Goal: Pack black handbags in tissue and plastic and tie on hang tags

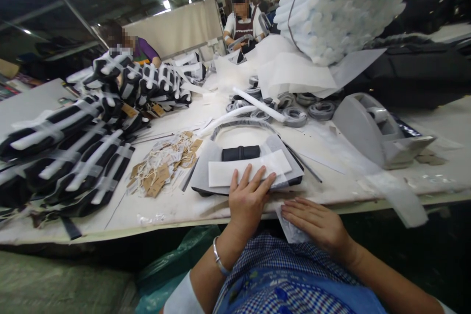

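Observation:
A black handbag [293, 176] lies on the table in front of me, partly wrapped in thin white sheeting, its handle [241, 122] arched towards the far side. A white foam strip [221, 172] rests across its front, below a dark rolled piece with a band [241, 153]. My left hand [248, 198] lies on the strip's lower edge, fingers spread and flat. At the table's front edge, my right hand [318, 225] has its fingers stretched over a crinkled piece of clear plastic [290, 228]; its thumb is hidden, and whether it grips the plastic is unclear.
Wrapped black bags [81, 152] are piled at left. Brown paper tags [158, 176] with strings lie beside the handbag. A grey tape dispenser [368, 127] stands right, near coiled grey straps [294, 117] and a large bundle of white foam tubes [338, 10]. Two people work across the table.

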Demonstrator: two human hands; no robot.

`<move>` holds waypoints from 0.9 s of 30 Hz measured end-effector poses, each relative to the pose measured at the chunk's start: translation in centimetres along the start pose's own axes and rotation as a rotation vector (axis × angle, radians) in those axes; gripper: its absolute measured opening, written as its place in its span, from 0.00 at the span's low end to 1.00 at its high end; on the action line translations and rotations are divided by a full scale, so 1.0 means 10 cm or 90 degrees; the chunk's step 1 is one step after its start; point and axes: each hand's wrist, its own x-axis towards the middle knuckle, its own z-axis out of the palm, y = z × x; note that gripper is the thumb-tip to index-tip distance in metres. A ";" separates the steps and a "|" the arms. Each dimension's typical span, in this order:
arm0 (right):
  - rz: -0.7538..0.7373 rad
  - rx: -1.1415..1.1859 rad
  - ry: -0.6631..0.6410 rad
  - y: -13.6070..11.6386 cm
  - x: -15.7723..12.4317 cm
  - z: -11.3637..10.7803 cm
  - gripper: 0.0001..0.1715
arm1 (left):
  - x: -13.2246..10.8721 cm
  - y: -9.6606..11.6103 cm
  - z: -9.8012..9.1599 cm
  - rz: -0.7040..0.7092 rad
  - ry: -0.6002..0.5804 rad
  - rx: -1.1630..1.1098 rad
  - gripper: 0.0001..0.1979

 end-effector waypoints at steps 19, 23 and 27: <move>0.053 0.026 -0.061 -0.35 0.22 -0.43 0.23 | -0.02 0.02 0.12 0.014 0.057 0.036 0.17; 0.070 0.035 -0.047 -0.14 0.61 -0.61 0.23 | -0.03 0.02 0.12 0.019 0.066 0.034 0.17; 0.146 0.025 -0.083 0.17 0.97 -0.62 0.17 | -0.05 0.02 0.11 0.014 0.053 0.010 0.18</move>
